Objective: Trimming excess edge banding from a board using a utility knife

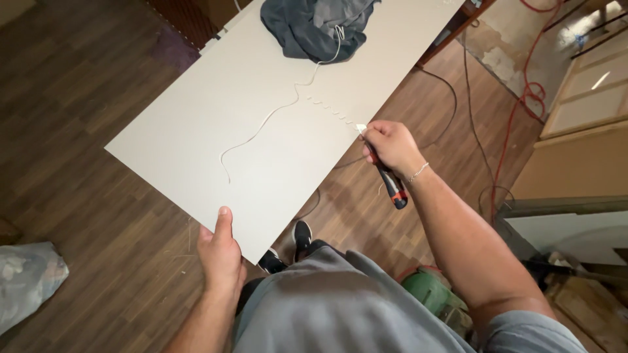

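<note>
A large pale grey panel [261, 124] lies flat and slantwise over the dark wood-plank floor [78, 98], reaching from the near corner by the person's legs up to the far edge of the view. On its far end sits a crumpled dark grey garment [314, 26], and a thin white cord [275, 114] trails from it in loose curves across the board.

The left hand [221, 252] clamps the panel's near corner, thumb pressed on top, the other fingers hidden beneath.

The right hand [391, 145] is closed around a black-and-orange-handled cutting tool [392, 186], its tip at the panel's right edge, where a row of small white shavings [333, 111] lies along the board.

Red and black cables [523, 98] loop over the floor to the right.
</note>
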